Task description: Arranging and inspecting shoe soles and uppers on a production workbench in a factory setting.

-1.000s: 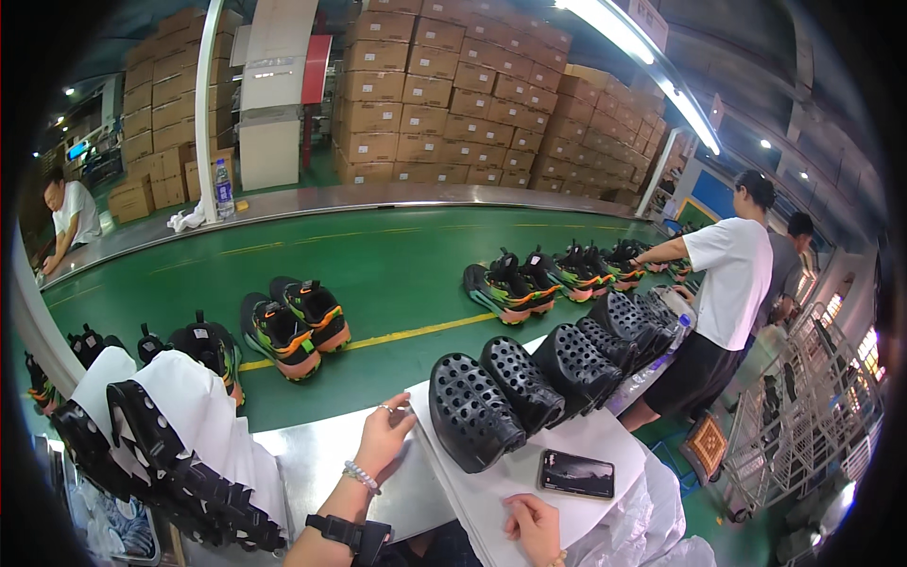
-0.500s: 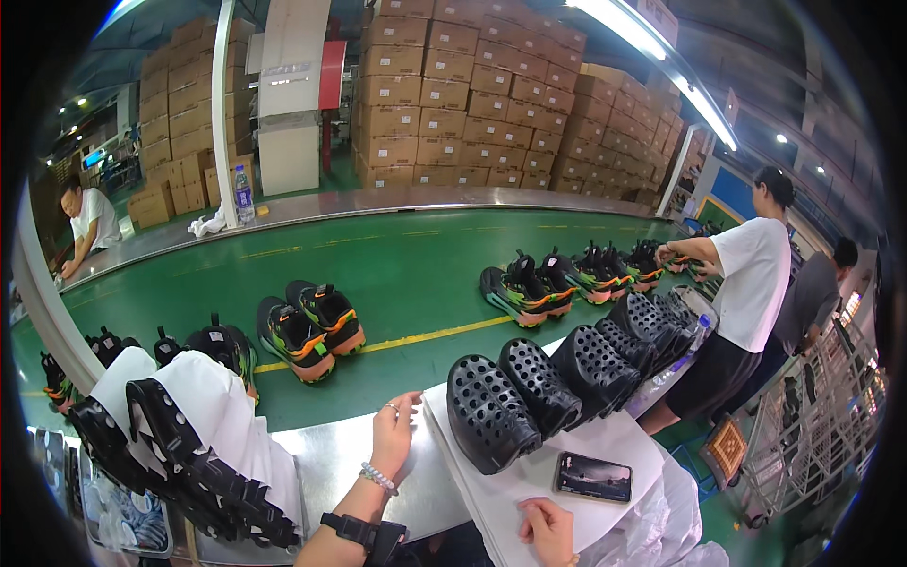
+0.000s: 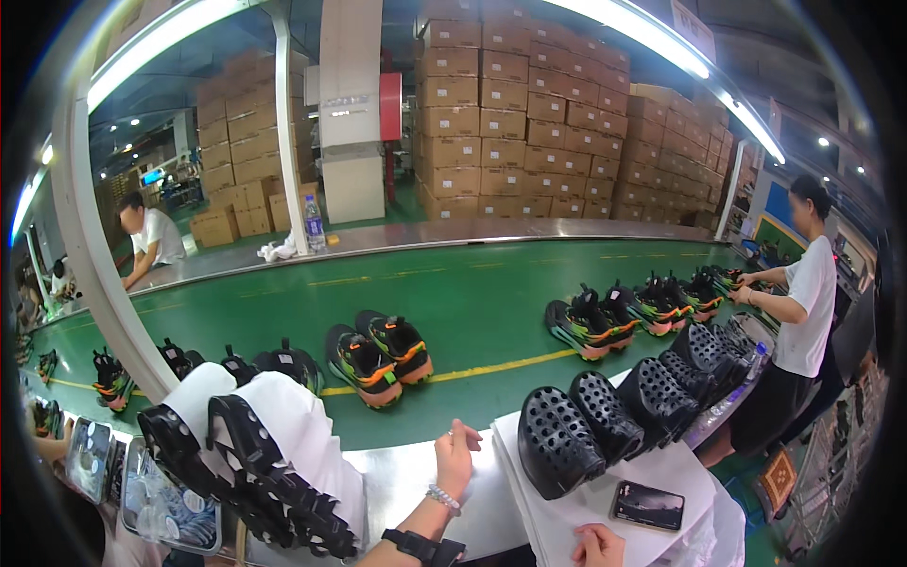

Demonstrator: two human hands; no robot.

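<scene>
As the left hand (image 3: 454, 463) looks loose and empty, the right hand (image 3: 600, 547) is curled, contents unclear; the phone (image 3: 648, 506) lies face-up at its two o'clock, likely for viewing.

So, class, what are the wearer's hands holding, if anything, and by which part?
Nothing visible: the left hand is at the far edge of the metal bench, the right hand over the white sheets.
</scene>
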